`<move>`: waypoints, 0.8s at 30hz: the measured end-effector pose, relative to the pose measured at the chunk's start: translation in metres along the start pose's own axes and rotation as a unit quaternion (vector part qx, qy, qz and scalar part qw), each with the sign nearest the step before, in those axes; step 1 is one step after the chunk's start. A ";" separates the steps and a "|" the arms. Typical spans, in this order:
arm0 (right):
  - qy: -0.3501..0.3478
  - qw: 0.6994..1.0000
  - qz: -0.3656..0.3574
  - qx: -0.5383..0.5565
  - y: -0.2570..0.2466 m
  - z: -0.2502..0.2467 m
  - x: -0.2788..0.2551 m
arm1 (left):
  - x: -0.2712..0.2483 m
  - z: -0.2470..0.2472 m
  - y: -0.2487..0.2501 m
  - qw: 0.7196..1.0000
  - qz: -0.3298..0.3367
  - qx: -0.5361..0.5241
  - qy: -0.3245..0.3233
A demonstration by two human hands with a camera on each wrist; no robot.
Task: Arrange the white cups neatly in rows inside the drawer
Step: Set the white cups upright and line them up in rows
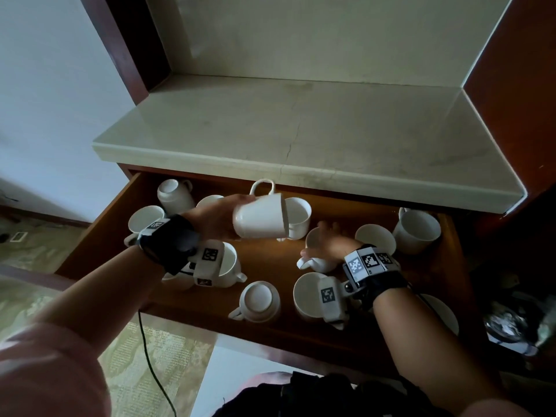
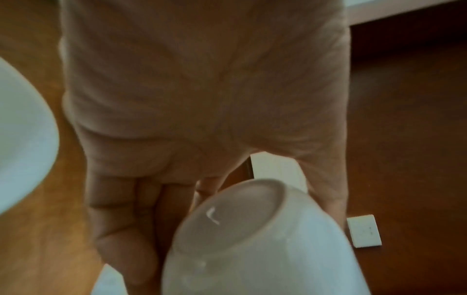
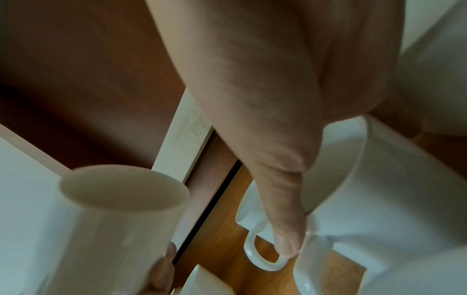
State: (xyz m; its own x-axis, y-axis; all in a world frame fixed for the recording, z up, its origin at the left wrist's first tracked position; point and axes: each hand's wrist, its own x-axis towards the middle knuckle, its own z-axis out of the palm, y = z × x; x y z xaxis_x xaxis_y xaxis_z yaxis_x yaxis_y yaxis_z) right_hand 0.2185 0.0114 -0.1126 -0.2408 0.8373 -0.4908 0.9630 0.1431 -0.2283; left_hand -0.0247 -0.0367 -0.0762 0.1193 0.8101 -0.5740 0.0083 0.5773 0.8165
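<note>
- White cup (image 1: 260, 216) lies tipped sideways in my left hand (image 1: 215, 218), fingers wrapped round its base, raised above the wooden drawer (image 1: 99, 230).
- My right hand (image 1: 329, 242) grasps a second cup (image 1: 317, 251) standing in the drawer among the scattered others.
- Only my left wrist view shows the held cup's underside (image 2: 227, 215); the mark there is blurred, unreadable.
- Only my right wrist view shows my thumb (image 3: 285, 219) against the second cup's rim.

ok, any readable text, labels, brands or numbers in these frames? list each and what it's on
None readable.
Wrist bands: black-and-white square marker tags on the left wrist and right wrist, patterns only, no letters or digits.
Held cup: a small mark on its base, too blurred to read.
White cups in the drawer: no visible print.
</note>
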 end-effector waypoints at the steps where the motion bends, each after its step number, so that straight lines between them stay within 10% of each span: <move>1: -0.011 1.000 0.001 0.004 -0.001 -0.002 0.000 | -0.001 0.000 0.000 1.000 0.017 0.018 -0.010; 16: -0.064 0.997 -0.030 -0.028 -0.001 -0.014 -0.009 | -0.014 0.022 0.009 0.968 0.095 -0.142 -0.183; 24: -0.068 0.998 -0.001 -0.017 -0.001 -0.010 -0.002 | -0.016 0.030 0.018 0.962 0.142 -0.194 -0.126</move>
State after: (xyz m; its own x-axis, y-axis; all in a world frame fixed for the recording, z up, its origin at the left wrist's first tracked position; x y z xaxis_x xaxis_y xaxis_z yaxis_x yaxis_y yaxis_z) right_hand 0.2195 0.0148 -0.1032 -0.2553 0.7582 -0.5999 0.9654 0.1656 -0.2015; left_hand 0.0029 -0.0419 -0.0503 0.3004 0.9183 -0.2580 -0.4255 0.3711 0.8254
